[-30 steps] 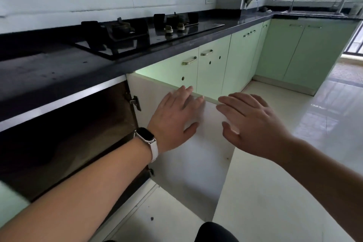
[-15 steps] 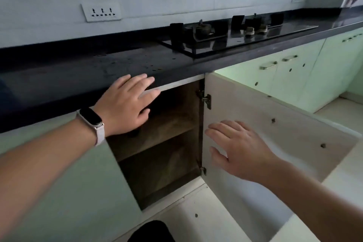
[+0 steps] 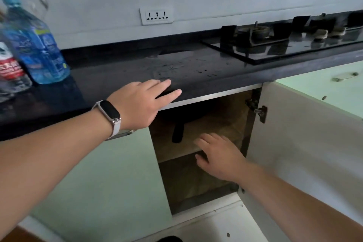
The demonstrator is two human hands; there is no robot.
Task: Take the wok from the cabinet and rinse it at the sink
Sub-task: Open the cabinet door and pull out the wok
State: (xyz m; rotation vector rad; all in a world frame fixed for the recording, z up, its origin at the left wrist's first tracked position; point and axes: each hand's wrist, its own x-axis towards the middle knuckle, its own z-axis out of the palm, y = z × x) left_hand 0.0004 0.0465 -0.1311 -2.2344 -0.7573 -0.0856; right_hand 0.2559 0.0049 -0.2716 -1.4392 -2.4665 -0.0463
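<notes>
tabletop (image 3: 121,68) dark, above cabinet (image 3: 196,182) | cabinet open, door (image 3: 294,143) swung right | wok (image 3: 177,133) dark handle juts from cabinet's upper shelf, rest shadowed | left grip (image 3: 141,102) flat on tabletop edge above cabinet, fingers straight | right grip (image 3: 218,157) spread, empty, before cabinet opening, near wok handle

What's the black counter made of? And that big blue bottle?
The counter looks like dark polished stone, or a slab made to look like stone: it is smooth and glossy and mirrors the pale wall. The blue bottle looks like thin tinted plastic: light passes through it, and it has a printed label.
</notes>
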